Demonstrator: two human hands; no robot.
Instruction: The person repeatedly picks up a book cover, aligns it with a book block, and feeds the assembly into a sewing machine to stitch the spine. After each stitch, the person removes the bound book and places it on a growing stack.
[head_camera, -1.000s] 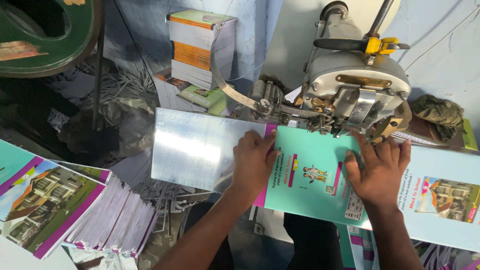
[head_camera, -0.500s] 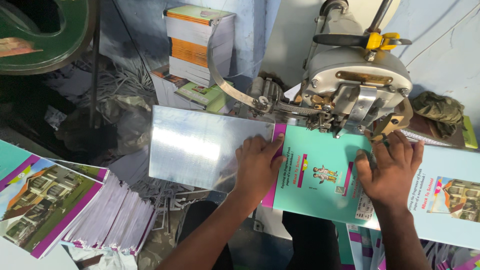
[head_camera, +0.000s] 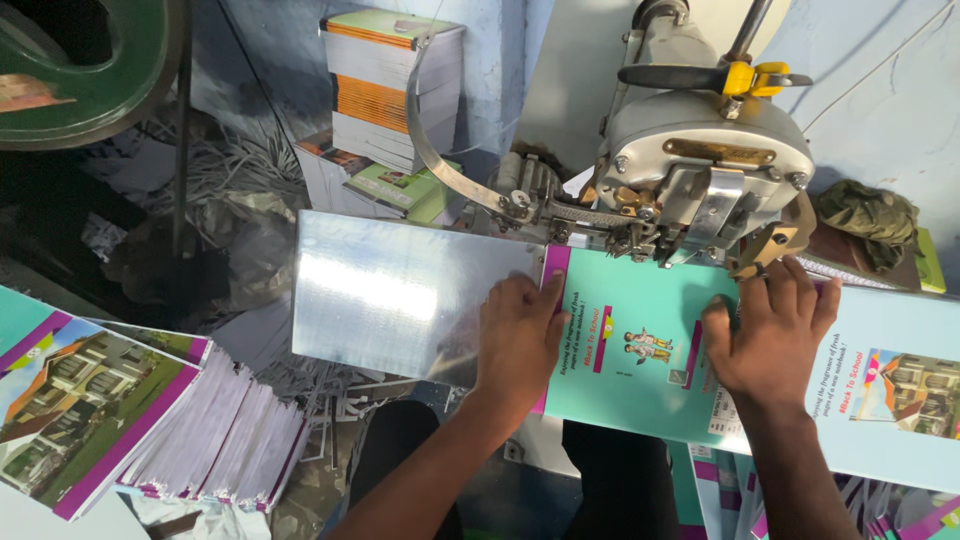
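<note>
Both hands lie flat, fingers spread, gripping nothing: the left hand (head_camera: 520, 335) presses the teal booklet (head_camera: 640, 350) at its purple edge beside the metal plate (head_camera: 400, 290), the right hand (head_camera: 770, 335) pins it at centre right. The booklet sits under the stitching head (head_camera: 700, 170). This looks like the positioning step; the next move likely calls for steady, square pressure.
</note>
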